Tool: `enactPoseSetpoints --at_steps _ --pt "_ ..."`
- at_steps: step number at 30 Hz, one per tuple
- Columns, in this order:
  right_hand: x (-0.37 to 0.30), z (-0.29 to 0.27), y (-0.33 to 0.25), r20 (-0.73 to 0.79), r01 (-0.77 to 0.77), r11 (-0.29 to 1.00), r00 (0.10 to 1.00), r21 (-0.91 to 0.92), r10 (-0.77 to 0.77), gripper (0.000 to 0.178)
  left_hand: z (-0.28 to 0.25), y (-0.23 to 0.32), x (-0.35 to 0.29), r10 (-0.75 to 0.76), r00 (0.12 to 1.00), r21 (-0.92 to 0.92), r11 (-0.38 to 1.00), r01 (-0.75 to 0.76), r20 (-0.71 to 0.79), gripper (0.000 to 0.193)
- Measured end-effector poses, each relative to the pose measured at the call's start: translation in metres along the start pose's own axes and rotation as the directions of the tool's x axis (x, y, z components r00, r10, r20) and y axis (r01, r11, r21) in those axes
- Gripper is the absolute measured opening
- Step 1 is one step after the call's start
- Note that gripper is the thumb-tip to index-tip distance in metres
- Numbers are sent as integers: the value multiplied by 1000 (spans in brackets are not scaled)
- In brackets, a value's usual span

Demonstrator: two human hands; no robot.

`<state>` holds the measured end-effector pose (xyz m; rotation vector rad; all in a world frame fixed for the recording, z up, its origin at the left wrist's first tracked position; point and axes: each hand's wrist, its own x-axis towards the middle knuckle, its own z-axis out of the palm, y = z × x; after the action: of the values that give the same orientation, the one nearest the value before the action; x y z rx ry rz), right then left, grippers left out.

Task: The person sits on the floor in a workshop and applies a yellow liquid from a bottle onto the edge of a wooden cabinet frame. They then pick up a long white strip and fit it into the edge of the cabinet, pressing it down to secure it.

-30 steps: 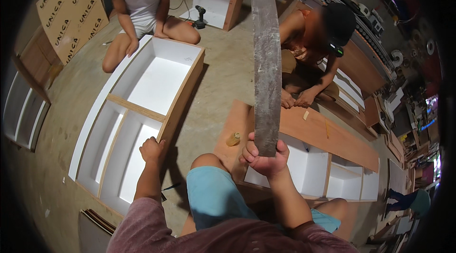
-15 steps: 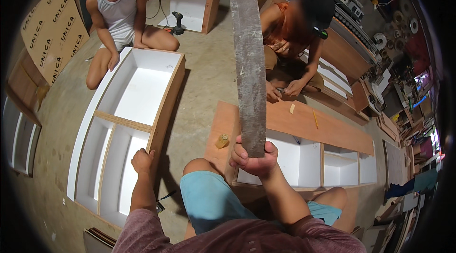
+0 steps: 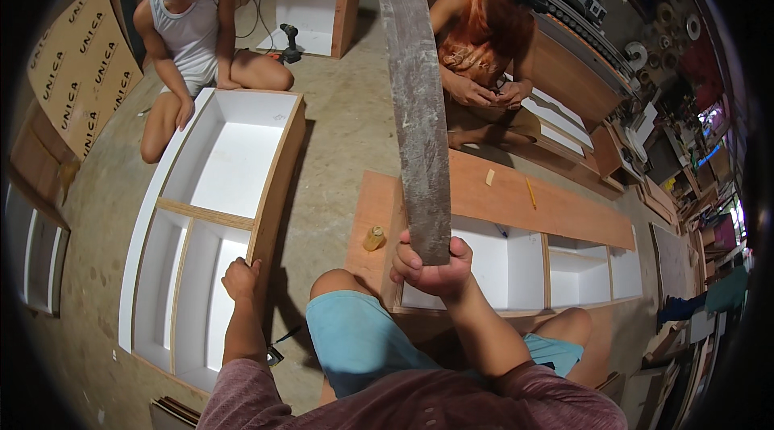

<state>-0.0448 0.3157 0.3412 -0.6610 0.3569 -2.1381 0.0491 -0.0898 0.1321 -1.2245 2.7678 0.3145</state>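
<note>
Pinching the lower end of a long, scuffed grey-brown slat (image 3: 418,123), the right hand (image 3: 434,267) has thumb and fingers clamped on its opposite edges; the slat rises upright from that grip. Left of the grip, the left hand (image 3: 241,278) rests on the near side of a white-lined cabinet frame (image 3: 278,176); whether its fingers clench there I cannot tell. Beyond the grip, the co-worker in the orange shirt (image 3: 484,43) now sits straighter, hands lifted away from the plywood panel (image 3: 556,204); the hold on the slat is unchanged. Far left of the grip, a tan sheet (image 3: 85,79) bears one repeated dark word; the slat shows no legible marking.
</note>
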Motion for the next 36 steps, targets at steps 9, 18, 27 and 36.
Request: enactPoseSetpoints --at_steps 9,18,27,36 --pt "-6 13 -12 -149 40 963 985 -265 -82 74 4 -3 0 28 1000 -22 999 -28 -13 52" --pt "-5 28 -6 -336 -57 434 725 -899 -601 70 6 -5 4 59 997 -54 997 -62 -47 51" --pt "-55 78 -49 -200 -545 -252 637 -800 -744 94 23 -24 17 133 987 -154 977 -146 -91 56" --pt "-189 120 -89 1 -643 -253 365 -723 -931 75 18 -13 11 157 984 -226 959 -174 -89 57"
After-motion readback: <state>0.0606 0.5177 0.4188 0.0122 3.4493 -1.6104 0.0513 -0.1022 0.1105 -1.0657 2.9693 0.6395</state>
